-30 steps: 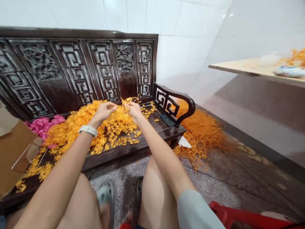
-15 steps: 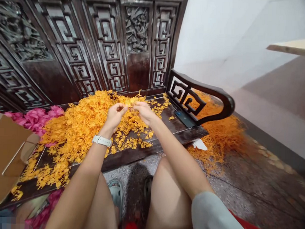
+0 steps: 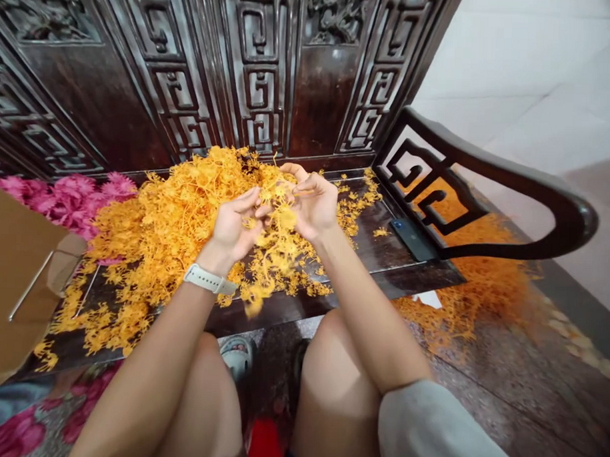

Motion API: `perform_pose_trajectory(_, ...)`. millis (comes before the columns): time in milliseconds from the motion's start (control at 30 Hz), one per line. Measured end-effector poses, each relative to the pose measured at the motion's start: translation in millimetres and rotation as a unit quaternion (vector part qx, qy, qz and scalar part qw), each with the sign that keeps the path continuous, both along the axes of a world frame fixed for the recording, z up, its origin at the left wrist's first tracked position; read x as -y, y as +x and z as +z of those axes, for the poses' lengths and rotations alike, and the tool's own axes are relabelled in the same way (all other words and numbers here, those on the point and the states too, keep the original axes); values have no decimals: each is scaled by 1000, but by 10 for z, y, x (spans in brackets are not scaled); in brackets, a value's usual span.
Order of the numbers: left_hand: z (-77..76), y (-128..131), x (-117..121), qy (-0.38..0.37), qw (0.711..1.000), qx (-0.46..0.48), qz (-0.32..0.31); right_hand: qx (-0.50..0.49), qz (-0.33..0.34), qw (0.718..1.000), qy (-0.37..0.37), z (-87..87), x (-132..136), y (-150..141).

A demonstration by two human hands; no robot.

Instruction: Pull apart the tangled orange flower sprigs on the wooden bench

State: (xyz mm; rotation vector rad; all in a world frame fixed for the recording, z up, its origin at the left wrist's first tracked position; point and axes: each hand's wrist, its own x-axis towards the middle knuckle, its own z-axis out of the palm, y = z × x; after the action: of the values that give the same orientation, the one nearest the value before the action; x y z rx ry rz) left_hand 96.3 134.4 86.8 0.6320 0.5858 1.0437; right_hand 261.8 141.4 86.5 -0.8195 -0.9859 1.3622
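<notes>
A big heap of orange plastic flower sprigs point(image 3: 160, 217) covers the seat of a dark carved wooden bench point(image 3: 333, 283). My left hand point(image 3: 235, 223), with a white watch on its wrist, and my right hand point(image 3: 310, 202) are raised together over the heap. Both have their fingers curled round one tangled orange sprig cluster point(image 3: 278, 217), which hangs down between them. Small orange pieces dangle and blur under it.
Pink artificial flowers point(image 3: 66, 200) lie at the bench's left end, beside a cardboard box point(image 3: 13, 271). A dark phone point(image 3: 412, 237) rests by the carved armrest point(image 3: 486, 188). More orange sprigs point(image 3: 473, 294) are piled on the floor to the right. My knees are below.
The view has tipped down and moved closer to the bench. My hands have drawn nearer to me and turned palms inward, now gripping a larger cluster that hangs lower.
</notes>
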Motion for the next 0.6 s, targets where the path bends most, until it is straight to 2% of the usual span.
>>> perform_pose_trajectory(133,29,-131,-58,-17,998,9,58,89,-3,992,84,-91,-86,-125)
perform_pose_trajectory(300,-3,-270,-110,28,996,27,86,218,-65,950,212,-67,-120,-146)
perform_pose_trajectory(500,-129,-245,-196,84,987,-77,110,280,-73,939,188,35,30,-163)
perform_pose_trajectory(600,-127,-203,-166,101,981,-106,124,289,-89,929,212,28,46,-158)
